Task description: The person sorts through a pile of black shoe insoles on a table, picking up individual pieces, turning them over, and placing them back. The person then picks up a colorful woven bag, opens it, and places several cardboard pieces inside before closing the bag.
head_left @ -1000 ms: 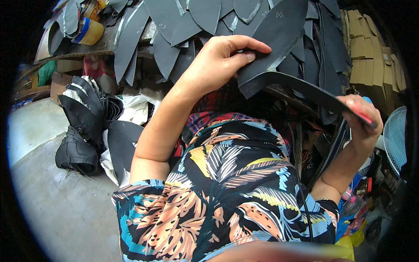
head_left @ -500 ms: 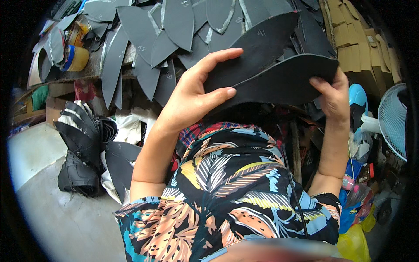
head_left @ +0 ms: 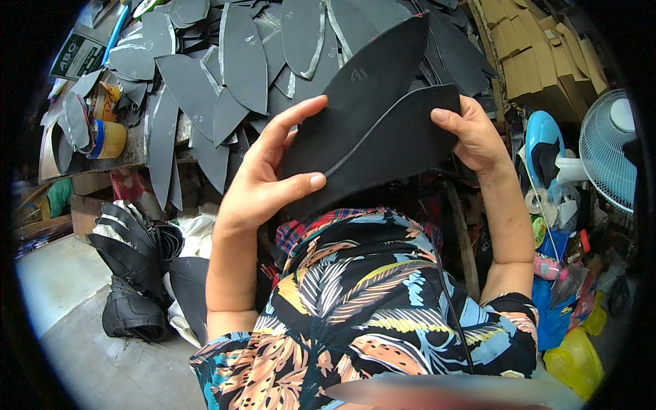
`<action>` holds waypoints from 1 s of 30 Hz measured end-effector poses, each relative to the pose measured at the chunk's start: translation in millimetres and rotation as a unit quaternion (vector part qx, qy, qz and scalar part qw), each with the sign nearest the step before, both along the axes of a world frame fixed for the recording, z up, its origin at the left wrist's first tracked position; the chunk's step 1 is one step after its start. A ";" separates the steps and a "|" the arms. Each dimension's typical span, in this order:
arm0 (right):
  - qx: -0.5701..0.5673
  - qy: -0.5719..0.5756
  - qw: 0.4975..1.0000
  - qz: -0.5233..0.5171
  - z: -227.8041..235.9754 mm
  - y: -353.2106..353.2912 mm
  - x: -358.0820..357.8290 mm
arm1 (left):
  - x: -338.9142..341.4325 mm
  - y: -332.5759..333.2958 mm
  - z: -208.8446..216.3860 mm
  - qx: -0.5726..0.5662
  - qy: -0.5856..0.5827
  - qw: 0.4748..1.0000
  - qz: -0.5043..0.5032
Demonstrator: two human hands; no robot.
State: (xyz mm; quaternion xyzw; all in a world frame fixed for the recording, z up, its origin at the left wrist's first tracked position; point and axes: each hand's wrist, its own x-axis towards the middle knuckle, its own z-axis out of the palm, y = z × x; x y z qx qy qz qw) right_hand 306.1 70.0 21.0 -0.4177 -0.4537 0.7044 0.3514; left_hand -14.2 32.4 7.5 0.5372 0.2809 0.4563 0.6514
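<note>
Two curved black foam panels are held up in front of my chest, meeting along a curved line. The rear one rises to a point and has a pale mark; the front one has a wavy upper edge. Whether they are joined cannot be made out. My left hand grips their left end, thumb on the front face and index finger along the rear panel's edge. With my right hand I pinch the front panel's upper right corner, thumb in front; the other fingers are partly hidden behind it.
Many leaf-shaped dark foam pieces overlap on the workbench ahead. A yellow jar stands at its left. Bundled black pieces lie at lower left. To the right are cardboard pieces, a fan and plastic bags.
Both hands and the foam panels now appear further left. The panels are turned to show more of their faces, and the view has shifted, with more of the bench's left side visible.
</note>
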 end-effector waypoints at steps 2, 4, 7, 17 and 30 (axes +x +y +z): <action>0.005 -0.012 1.000 0.015 -1.3 -3.4 -7.3 | -4.3 7.3 6.5 -0.020 -0.013 0.999 -0.048; 0.019 -0.018 1.000 0.015 -1.3 -8.8 -16.5 | -5.7 17.2 11.8 -0.081 0.006 0.995 -0.065; 0.034 -0.026 0.999 0.025 -1.3 -14.3 -29.5 | 2.7 27.3 12.1 -0.096 0.079 0.991 -0.039; 0.160 -0.093 0.981 0.060 -1.3 -14.6 -34.4 | 17.2 28.1 2.1 -0.127 0.109 0.986 -0.018; 0.085 -0.100 0.990 0.055 -3.9 -7.1 -39.7 | 18.1 25.9 2.4 -0.147 0.098 0.984 -0.018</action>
